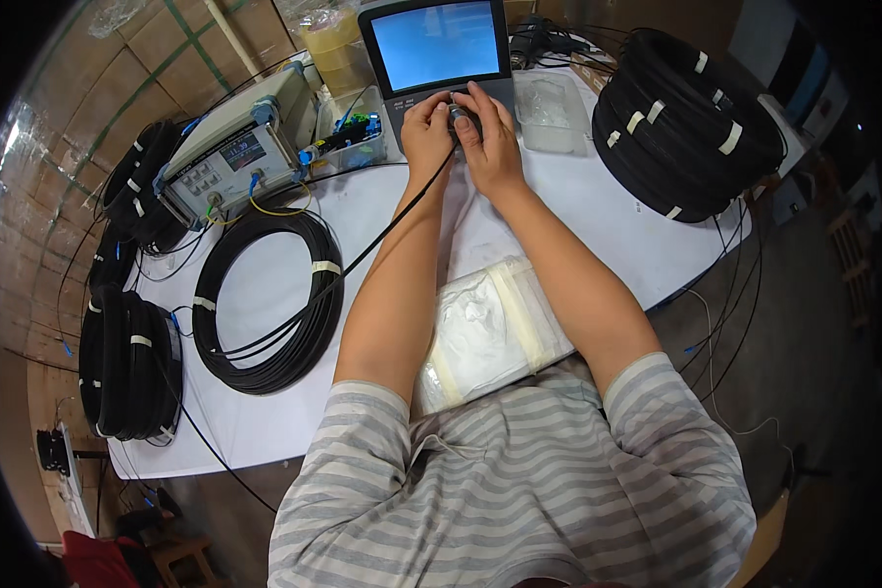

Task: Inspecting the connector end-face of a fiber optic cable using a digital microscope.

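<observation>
Both hands meet at the front of a grey device with a lit blue screen (pixel 439 44) at the far edge of the white table (pixel 617 225). My left hand (pixel 426 132) and my right hand (pixel 488 137) pinch a small dark connector (pixel 458 112) between their fingertips. A thin black cable (pixel 363 257) runs from that connector back to a flat black cable coil (pixel 227 294) lying to my left. My forearms rest over a white plastic-wrapped bundle bound with tape (pixel 490 328).
A grey test instrument with buttons (pixel 230 157) sits at the far left. A tall stack of black cable coils (pixel 691 118) stands at the right. More coils (pixel 127 363) hang off the left edge. A clear plastic tray (pixel 549 110) lies beside the screen device.
</observation>
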{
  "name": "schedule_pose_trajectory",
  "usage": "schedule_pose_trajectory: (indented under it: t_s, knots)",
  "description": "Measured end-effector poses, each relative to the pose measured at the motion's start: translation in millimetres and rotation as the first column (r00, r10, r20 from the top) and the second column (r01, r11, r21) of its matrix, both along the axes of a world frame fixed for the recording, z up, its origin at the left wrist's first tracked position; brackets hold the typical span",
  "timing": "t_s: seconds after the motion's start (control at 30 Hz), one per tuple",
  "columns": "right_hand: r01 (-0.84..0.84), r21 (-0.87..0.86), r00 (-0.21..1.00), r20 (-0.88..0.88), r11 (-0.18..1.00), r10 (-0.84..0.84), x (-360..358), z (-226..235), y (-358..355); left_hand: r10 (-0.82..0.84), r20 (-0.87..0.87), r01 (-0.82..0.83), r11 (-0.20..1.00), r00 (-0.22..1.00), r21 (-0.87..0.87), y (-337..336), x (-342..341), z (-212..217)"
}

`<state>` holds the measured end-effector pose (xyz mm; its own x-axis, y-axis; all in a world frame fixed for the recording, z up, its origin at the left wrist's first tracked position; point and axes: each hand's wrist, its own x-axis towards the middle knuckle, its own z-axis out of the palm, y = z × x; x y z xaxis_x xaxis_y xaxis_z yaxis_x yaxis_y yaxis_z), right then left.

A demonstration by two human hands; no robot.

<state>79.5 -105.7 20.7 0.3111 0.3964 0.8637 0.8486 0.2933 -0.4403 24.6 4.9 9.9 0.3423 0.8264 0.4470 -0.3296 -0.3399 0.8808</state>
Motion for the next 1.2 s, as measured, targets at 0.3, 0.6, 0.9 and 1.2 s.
schedule_pose_trajectory:
  t_s: [0.3, 0.6, 0.9, 1.2]
  knots:
    - [0.009, -0.004, 1.0, -0.003, 1.0, -0.009, 1.9, -1.9, 0.9, 0.001, 0.026, -0.001, 1.0, 1.0, 0.0, -1.4, 1.1, -0.3]
    - [0.018, -0.022, 1.0, -0.006, 1.0, -0.018, 1.2, -1.3, -0.1, 0.031, 0.019, -0.032, 0.999, 0.999, 0.03, -0.8, 0.0, -0.8]
    - [-0.022, -0.032, 0.999, -0.049, 0.999, 0.02, 0.4, -0.7, -1.5, 0.039, 0.024, -0.04, 0.999, 0.999, 0.028, -0.7, 1.5, -1.5]
    - [-0.039, -0.007, 0.999, 0.017, 0.999, 0.039, 1.2, -0.4, -2.0, 0.06, -0.048, -0.055, 0.994, 0.997, 0.095, -4.0, 0.0, 2.8]
